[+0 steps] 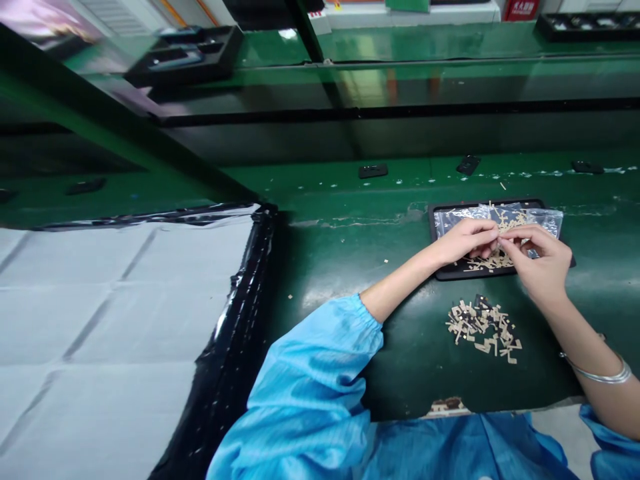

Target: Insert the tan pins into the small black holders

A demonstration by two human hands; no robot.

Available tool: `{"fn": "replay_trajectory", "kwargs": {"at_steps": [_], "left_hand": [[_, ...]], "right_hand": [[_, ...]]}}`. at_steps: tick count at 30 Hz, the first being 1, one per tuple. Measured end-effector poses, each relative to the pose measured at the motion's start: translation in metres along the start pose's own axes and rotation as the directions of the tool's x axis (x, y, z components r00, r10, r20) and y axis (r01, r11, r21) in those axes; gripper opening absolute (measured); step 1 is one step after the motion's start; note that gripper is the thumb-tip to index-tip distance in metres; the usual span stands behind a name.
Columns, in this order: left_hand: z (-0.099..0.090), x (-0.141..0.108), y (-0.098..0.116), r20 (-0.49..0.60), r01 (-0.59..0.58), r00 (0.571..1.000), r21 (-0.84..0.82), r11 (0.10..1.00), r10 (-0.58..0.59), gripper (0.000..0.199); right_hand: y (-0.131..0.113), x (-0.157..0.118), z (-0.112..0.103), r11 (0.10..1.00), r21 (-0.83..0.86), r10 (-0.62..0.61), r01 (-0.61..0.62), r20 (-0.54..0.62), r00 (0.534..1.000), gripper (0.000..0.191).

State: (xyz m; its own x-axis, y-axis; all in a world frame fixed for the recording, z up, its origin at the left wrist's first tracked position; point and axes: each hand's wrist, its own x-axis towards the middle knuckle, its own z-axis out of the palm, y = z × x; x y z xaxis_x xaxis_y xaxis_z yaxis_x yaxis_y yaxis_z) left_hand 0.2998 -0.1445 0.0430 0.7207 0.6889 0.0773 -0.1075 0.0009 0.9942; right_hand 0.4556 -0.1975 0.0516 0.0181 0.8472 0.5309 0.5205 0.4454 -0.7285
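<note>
My left hand (467,239) and my right hand (543,257) meet fingertip to fingertip above a black tray (443,275). Both are pinched closed at the same spot; whatever lies between the fingertips is too small to make out. Under them, the tray holds a clear plastic bag (550,219) and many small beige pieces (493,261). Nearer to my body, a loose pile of small beige and dark L-shaped and strip-like pieces (483,327) lies on the green tabletop (400,373).
To the left, a light grey panel surface (165,300) has a black wrapped edge (240,320). Several flat black parts (373,171) lie along the back of the table. On the raised green shelf stand black trays (185,57). A green post (125,127) slants at left; a person's pink sleeve (45,17) shows beyond.
</note>
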Motion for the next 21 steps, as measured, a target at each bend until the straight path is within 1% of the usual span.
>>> {"fn": "replay_trajectory", "kwargs": {"at_steps": [2, 3, 5, 8, 10, 14, 18, 19, 21], "left_hand": [[0.0, 0.0, -0.0007, 0.001, -0.009, 1.0, -0.006, 1.0, 0.009, 0.037], [0.0002, -0.0001, -0.0012, -0.017, -0.031, 0.999, -0.003, 1.0, 0.031, 0.037], [0.0012, -0.0004, -0.0023, -0.076, -0.094, 0.993, 0.018, 0.995, 0.095, 0.037], [0.0032, -0.0014, -0.0031, -0.158, -0.172, 0.97, 0.082, 0.982, 0.183, 0.035], [0.0042, -0.0024, -0.0028, -0.179, -0.185, 0.961, 0.154, 0.971, 0.212, 0.034], [0.0048, -0.0037, -0.0018, -0.161, -0.18, 0.958, 0.311, 0.933, 0.239, 0.033], [0.0048, -0.0035, -0.0016, -0.16, -0.203, 0.947, 0.371, 0.906, 0.278, 0.032], [0.0049, -0.0035, -0.0016, -0.16, -0.207, 0.945, 0.385, 0.899, 0.286, 0.031], [0.0054, -0.0036, -0.0015, -0.165, -0.196, 0.943, 0.423, 0.884, 0.288, 0.028]], "right_hand": [[0.0, 0.0007, -0.0007, 1.0, -0.02, 0.005, -0.005, 0.004, 1.0, 0.006], [0.0006, 0.0009, -0.0007, 0.999, -0.03, 0.029, -0.029, 0.003, 1.0, 0.006], [0.0027, 0.0012, -0.0001, 0.992, -0.007, 0.127, -0.127, 0.007, 0.992, 0.008], [0.0068, 0.0015, 0.0018, 0.943, 0.129, 0.297, -0.306, 0.082, 0.951, 0.009], [0.0086, 0.0016, 0.0028, 0.912, 0.192, 0.342, -0.361, 0.129, 0.931, 0.006], [0.0077, 0.002, 0.0027, 0.898, 0.242, 0.349, -0.368, 0.119, 0.93, 0.009], [0.0055, 0.0026, 0.0034, 0.898, 0.246, 0.347, -0.365, 0.114, 0.931, 0.009], [0.0054, 0.0027, 0.0038, 0.903, 0.235, 0.345, -0.359, 0.098, 0.933, 0.009], [0.0052, 0.0025, 0.0045, 0.927, 0.181, 0.33, -0.329, 0.025, 0.944, 0.008]]}}
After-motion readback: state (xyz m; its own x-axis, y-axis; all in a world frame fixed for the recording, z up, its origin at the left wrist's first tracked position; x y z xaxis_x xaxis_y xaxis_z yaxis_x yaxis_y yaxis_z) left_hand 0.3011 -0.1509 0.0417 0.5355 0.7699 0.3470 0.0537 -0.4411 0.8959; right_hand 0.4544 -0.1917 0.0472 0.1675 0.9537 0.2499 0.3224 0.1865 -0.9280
